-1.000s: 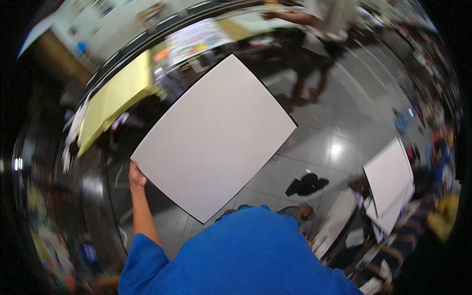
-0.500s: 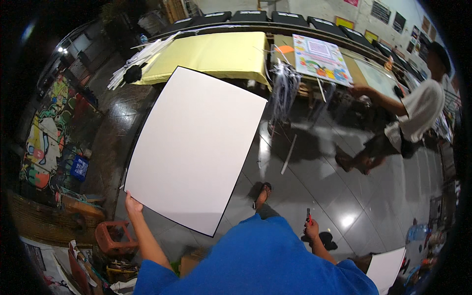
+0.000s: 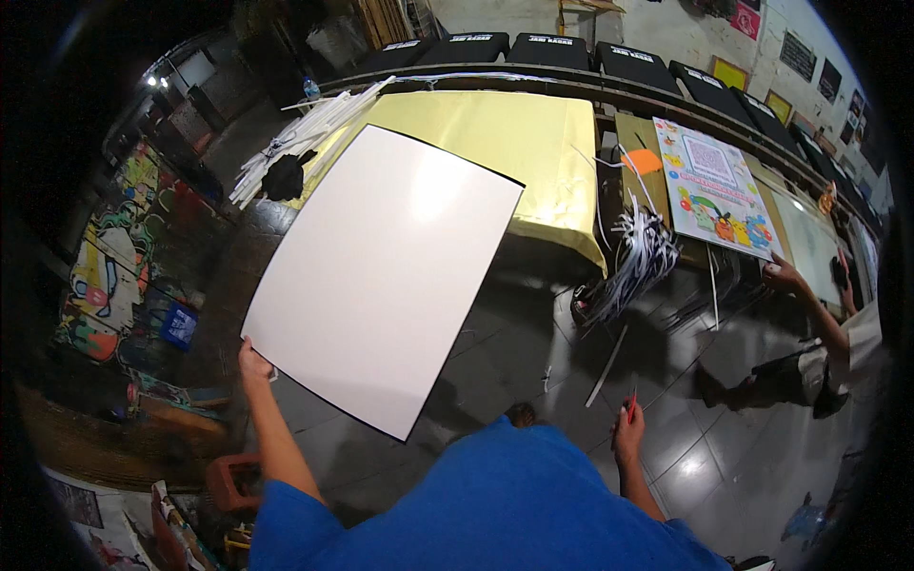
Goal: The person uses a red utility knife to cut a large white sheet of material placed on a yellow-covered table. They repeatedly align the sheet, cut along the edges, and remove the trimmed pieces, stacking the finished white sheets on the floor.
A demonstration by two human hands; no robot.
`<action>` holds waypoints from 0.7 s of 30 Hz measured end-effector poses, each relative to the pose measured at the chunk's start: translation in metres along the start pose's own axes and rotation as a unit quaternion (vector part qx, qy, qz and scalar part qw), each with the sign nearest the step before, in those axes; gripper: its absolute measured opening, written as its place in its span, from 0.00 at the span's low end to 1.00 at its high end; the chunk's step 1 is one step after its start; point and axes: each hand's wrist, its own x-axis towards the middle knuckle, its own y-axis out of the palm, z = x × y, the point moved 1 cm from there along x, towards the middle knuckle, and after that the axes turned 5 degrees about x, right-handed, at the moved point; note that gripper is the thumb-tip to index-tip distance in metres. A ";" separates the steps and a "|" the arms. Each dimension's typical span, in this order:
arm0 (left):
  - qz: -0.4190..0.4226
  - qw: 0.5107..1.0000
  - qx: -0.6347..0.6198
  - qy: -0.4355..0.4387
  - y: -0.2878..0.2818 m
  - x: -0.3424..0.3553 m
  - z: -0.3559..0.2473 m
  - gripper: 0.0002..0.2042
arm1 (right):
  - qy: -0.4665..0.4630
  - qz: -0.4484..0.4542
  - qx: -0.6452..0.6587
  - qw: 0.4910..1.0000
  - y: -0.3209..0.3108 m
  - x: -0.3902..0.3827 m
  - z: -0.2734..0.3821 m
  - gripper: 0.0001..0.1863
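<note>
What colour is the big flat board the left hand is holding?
The board is white with a thin dark edge, best seen in the head view.

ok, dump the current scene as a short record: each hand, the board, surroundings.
left hand: grips the white board by its lower-left corner
right hand: holds a small red tool, type unclear
board: large, dark-edged, tilted in view, overlapping the yellow-covered table; contact with the table can't be told
table, left end: white strips
right of table: colourful printed panel, with a co-worker's hand by its lower-right corner
</note>
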 end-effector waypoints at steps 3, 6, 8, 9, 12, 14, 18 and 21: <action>-0.006 0.999 -0.019 -0.028 0.026 0.066 -0.007 0.26 | -0.028 0.000 0.043 0.999 0.054 0.047 0.092 0.17; 0.003 1.000 0.011 -0.028 0.061 0.143 -0.031 0.26 | -0.055 0.008 0.102 0.993 0.104 0.073 0.153 0.19; 0.018 0.999 0.034 -0.032 0.093 0.202 -0.045 0.25 | -0.079 0.006 0.134 0.988 0.138 0.092 0.169 0.19; 0.031 0.997 0.046 -0.047 0.115 0.234 -0.047 0.25 | -0.089 -0.007 0.144 0.985 0.152 0.099 0.174 0.19; 0.079 0.990 0.095 -0.060 0.179 0.328 -0.058 0.24 | -0.114 -0.034 0.170 0.978 0.205 0.109 0.191 0.21; 0.118 0.984 0.129 -0.044 0.218 0.394 -0.081 0.24 | -0.133 -0.046 0.199 0.970 0.247 0.122 0.191 0.22; 0.156 0.971 0.161 -0.086 0.288 0.513 -0.055 0.22 | -0.144 -0.086 0.146 0.975 0.306 0.118 0.210 0.26; 0.148 0.959 0.242 -0.012 0.301 0.594 -0.134 0.20 | -0.135 -0.092 0.142 0.976 0.365 0.127 0.230 0.26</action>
